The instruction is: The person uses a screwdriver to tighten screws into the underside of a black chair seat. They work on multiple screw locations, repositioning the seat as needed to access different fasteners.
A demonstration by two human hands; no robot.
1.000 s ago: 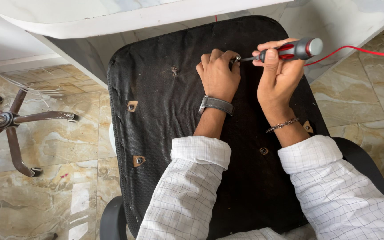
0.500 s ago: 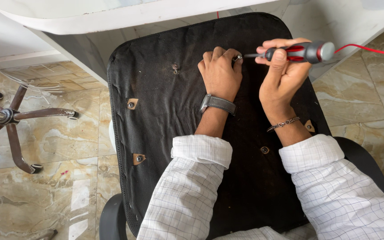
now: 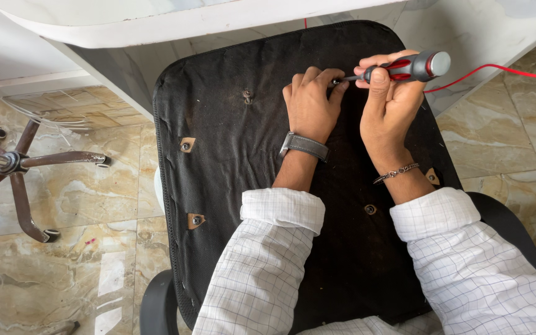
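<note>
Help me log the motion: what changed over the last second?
Little. The right hand raised the screwdriver handle slightly, its tip staying by the left hand's fingertips. Same grips; the left hand stayed pressed on the black chair seat underside; the chair base did not move.

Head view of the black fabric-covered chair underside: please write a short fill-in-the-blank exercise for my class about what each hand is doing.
1. The right hand grips a red and grey-handled ____.
2. The left hand rests on the black fabric-covered chair underside and wears a grey ____ at the wrist.
3. A thin cable of ____ colour runs off to the right behind the tool.

Missing words: screwdriver; watch; red
</note>
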